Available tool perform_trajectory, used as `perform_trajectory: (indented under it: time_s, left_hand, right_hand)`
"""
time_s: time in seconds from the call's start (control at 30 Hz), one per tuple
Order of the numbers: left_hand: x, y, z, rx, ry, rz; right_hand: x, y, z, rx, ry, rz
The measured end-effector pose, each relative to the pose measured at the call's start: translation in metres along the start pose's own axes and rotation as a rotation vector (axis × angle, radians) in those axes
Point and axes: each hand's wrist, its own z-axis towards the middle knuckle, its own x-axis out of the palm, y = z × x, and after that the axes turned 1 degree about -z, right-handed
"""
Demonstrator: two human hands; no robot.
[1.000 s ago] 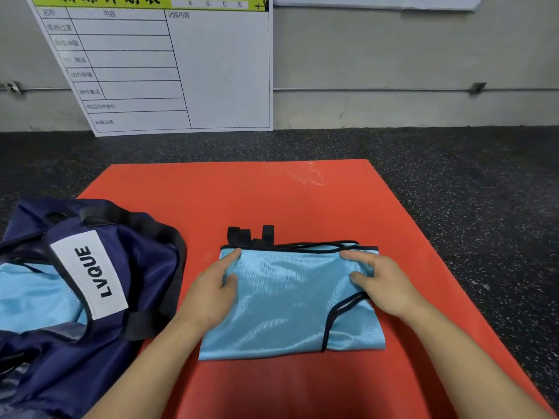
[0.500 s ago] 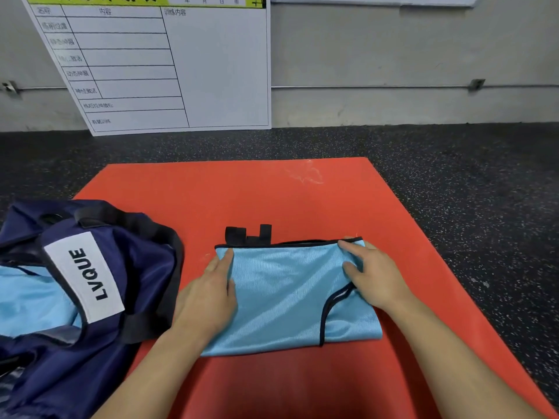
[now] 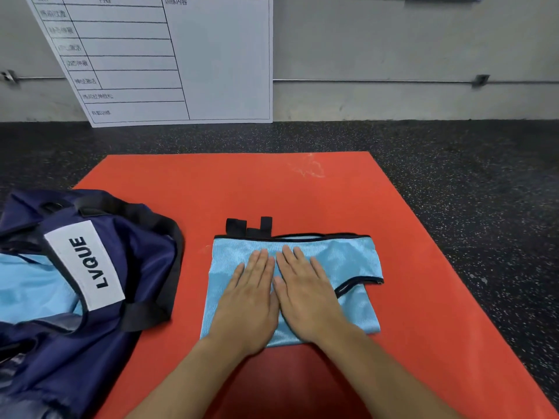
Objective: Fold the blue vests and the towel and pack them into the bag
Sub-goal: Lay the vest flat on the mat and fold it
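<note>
Flat and side by side, the left hand [image 3: 252,300] and right hand [image 3: 305,294] press the folded blue vest [image 3: 348,261] with straight fingers, no grip closed, on the orange mat [image 3: 242,182]. Left lies the navy bag [image 3: 127,267], perhaps holding another vest [image 3: 27,285]; a whiteboard [image 3: 217,55] leans behind.

Dark speckled floor [image 3: 453,182], red mat [image 3: 211,189] laid across it, grey wall [image 3: 393,40] behind, white chart board [image 3: 217,71] leaning there.

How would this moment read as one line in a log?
left hand, right hand: flat on folded blue vest | bag: open, left
</note>
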Motion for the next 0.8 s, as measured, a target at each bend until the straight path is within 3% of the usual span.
perform_trajectory:
  time_s: [0.1,0.23,0.37,0.5,0.6,0.8]
  left_hand:
    - [0.003,0.011,0.002,-0.041,0.000,0.009]
    - [-0.009,0.035,0.002,-0.205,0.066,-0.002]
    - [-0.017,0.034,0.001,-0.258,0.064,0.038]
    - [-0.014,0.006,0.004,-0.137,-0.018,0.059]
    - [-0.005,-0.007,0.005,-0.055,0.009,-0.003]
    - [-0.011,0.027,0.000,-0.150,0.053,0.006]
  right_hand:
    - [-0.007,-0.018,-0.001,0.037,0.010,-0.051]
    - [-0.021,-0.055,-0.001,0.193,0.037,-0.094]
    - [-0.028,-0.076,-0.005,0.368,0.010,-0.134]
    - [-0.023,-0.041,-0.002,0.134,-0.061,-0.062]
    - [-0.011,-0.013,-0.002,-0.028,0.023,-0.052]
    - [-0.019,-0.067,0.002,0.202,0.017,-0.067]
